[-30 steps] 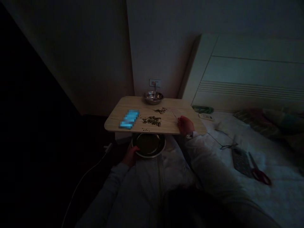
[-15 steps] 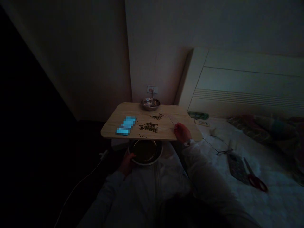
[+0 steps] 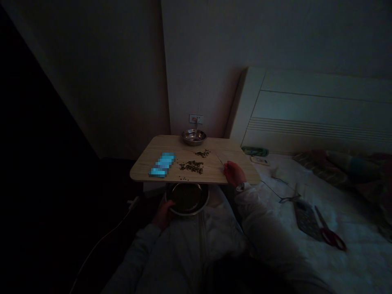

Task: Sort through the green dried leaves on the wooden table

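Note:
Below the front edge of a small wooden table (image 3: 168, 143), my left hand (image 3: 163, 214) grips the rim of a wide metal bowl (image 3: 187, 213) on my lap. A dark greenish mass covers its bottom; the kind is too dim to tell. Over the table's right side, my right hand (image 3: 234, 174) is closed on a thin, pale, card-like piece (image 3: 219, 158) that points away to the left. Small green beans or seeds (image 3: 192, 166) are scattered left of that hand, with a smaller patch of them (image 3: 202, 153) farther back.
A shiny metal bowl (image 3: 194, 138) stands at the table's back edge, near a wall socket (image 3: 196, 119). A lit phone (image 3: 163, 165) lies on the left. On the bed to the right are scissors (image 3: 332, 237), a dark patterned case (image 3: 307, 218) and a pale remote (image 3: 259, 161).
The view has tilted slightly, so the table sits a little lower. My right hand has shifted slightly left over the table; my left hand keeps its hold on the bowl.

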`<state>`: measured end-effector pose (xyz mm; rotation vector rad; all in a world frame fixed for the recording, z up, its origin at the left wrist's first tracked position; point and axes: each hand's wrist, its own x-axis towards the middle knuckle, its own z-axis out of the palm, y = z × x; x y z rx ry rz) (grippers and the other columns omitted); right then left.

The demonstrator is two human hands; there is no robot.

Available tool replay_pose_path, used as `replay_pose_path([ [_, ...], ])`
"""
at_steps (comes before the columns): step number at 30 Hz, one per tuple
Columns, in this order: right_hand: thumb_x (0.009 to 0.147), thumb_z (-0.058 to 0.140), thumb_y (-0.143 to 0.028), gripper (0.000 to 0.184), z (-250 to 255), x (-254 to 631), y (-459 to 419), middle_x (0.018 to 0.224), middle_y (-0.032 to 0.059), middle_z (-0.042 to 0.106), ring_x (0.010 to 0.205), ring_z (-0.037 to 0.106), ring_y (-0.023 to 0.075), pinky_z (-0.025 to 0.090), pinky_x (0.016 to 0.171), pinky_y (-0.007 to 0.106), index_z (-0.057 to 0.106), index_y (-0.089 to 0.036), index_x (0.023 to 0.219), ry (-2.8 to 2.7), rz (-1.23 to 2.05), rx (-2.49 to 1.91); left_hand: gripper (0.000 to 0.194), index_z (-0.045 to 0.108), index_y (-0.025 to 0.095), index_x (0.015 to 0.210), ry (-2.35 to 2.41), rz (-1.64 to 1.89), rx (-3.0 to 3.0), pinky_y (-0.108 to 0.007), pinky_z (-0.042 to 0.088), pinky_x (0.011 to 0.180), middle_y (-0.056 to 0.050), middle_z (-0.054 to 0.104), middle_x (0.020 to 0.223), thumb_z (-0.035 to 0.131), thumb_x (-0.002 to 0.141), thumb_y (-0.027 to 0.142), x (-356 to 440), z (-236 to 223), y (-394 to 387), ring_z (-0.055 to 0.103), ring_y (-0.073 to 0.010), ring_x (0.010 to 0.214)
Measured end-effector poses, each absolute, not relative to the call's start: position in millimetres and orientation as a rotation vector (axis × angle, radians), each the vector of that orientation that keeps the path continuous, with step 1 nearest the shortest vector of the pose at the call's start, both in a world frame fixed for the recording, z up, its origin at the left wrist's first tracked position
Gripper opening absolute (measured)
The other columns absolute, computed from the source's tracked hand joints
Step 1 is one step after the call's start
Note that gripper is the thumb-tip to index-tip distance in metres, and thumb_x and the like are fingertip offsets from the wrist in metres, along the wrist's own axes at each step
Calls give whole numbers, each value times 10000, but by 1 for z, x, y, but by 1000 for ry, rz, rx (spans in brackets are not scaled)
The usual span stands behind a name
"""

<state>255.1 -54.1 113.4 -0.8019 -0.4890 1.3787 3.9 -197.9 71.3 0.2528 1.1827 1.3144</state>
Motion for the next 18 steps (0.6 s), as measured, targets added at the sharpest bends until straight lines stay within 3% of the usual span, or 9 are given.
replay_pose_path([
  [9,664,692,-127,146,114,256,-54,539,-41,597,464,517,81,402,408,171,568,-201,640,-555,1366,-839,261,663,171,863,1198,1341,224,-272,512,582,-16,692,677,549,695,7,4,69,-197,683,-192,660],
  [18,688,607,-84,126,118,256,-57,555,-26,588,495,507,97,392,437,190,563,-198,659,-532,1384,-848,229,641,187,839,1194,1336,241,-253,481,528,2,657,629,562,683,38,2,66,-195,648,-174,590],
])
